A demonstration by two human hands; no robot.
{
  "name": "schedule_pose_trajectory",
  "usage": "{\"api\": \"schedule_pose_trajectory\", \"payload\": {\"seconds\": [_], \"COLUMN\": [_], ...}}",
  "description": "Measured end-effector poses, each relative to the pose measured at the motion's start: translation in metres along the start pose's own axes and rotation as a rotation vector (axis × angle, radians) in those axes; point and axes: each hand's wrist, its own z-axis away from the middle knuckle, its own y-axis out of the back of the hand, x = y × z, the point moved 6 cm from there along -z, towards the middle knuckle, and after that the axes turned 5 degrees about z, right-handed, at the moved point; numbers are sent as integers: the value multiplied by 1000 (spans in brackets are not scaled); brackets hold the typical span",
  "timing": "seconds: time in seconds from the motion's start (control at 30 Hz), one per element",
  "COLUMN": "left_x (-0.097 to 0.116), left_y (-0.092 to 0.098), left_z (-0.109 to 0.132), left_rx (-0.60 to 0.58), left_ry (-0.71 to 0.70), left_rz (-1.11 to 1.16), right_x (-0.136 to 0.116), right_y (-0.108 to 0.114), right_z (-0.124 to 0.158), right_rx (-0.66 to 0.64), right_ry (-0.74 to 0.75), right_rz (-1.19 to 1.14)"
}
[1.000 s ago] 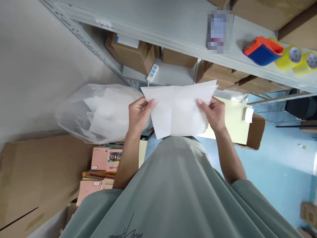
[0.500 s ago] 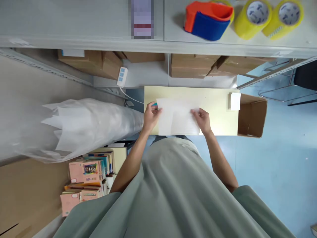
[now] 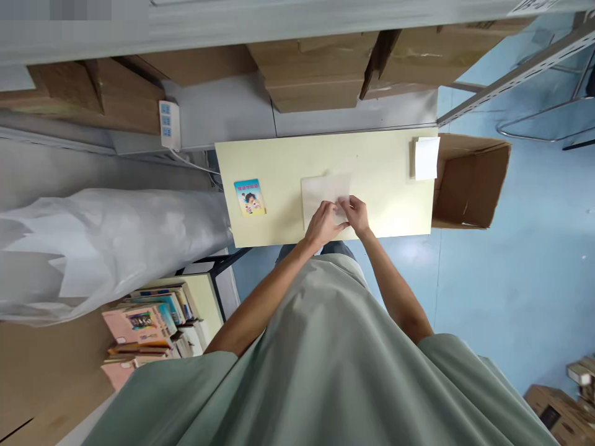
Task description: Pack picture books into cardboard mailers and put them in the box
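Note:
On the cream tabletop (image 3: pixel 283 167) in front of me lies a thin, whitish, slightly see-through sheet (image 3: pixel 316 189); whether it is a single sheet or a bag I cannot tell. My left hand (image 3: pixel 324 224) rests over its lower right part, fingers bent together at the edge. Close beside it, my right hand (image 3: pixel 355 215) pinches the sheet's right side, and the fingertips of both hands nearly meet. A small booklet (image 3: pixel 250 197) with a blue and yellow cover lies flat toward the tabletop's left end.
White cards (image 3: pixel 426 158) sit at the right end, beside an open cardboard box (image 3: pixel 469 186). A power strip (image 3: pixel 169 124) and cartons (image 3: pixel 316 74) occupy the shelf behind. At left are a big plastic-wrapped roll (image 3: pixel 139 223) and stacked books (image 3: pixel 139 325).
My hands have come together at the sheet's right side from its two opposite edges. The sheet covers less width now. The booklet shows fully, and the view has shifted.

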Motion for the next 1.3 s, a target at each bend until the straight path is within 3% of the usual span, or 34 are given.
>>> {"api": "schedule_pose_trajectory", "payload": {"seconds": [0.13,0.33,0.6,0.77,0.87,1.0,1.17,1.3], "left_x": [-11,-30,-35,-31,-34,-46,-78,-97], "left_y": [-6,4,18,28,36,53,84,104], "left_z": [-10,-10,-11,-13,-9,0,15,27], "left_rx": [22,11,-38,88,194,353,544,588], "left_ry": [61,141,174,70,109,209,346,388], "left_rz": [99,400,329,255,222,340,553,655], "right_x": [3,5,-1,4,14,26,32,17], "right_y": [-3,-6,-14,-17,-17,-6,32,58], "right_z": [-4,-7,-1,-5,-8,-18,-36,-39], "right_rx": [-75,-179,-223,-223,-232,-159,-19,178], "right_ry": [-51,-68,-54,-62,-90,-89,-60,26], "right_rz": [-86,-211,-215,-203,-160,-112,74,250]}}
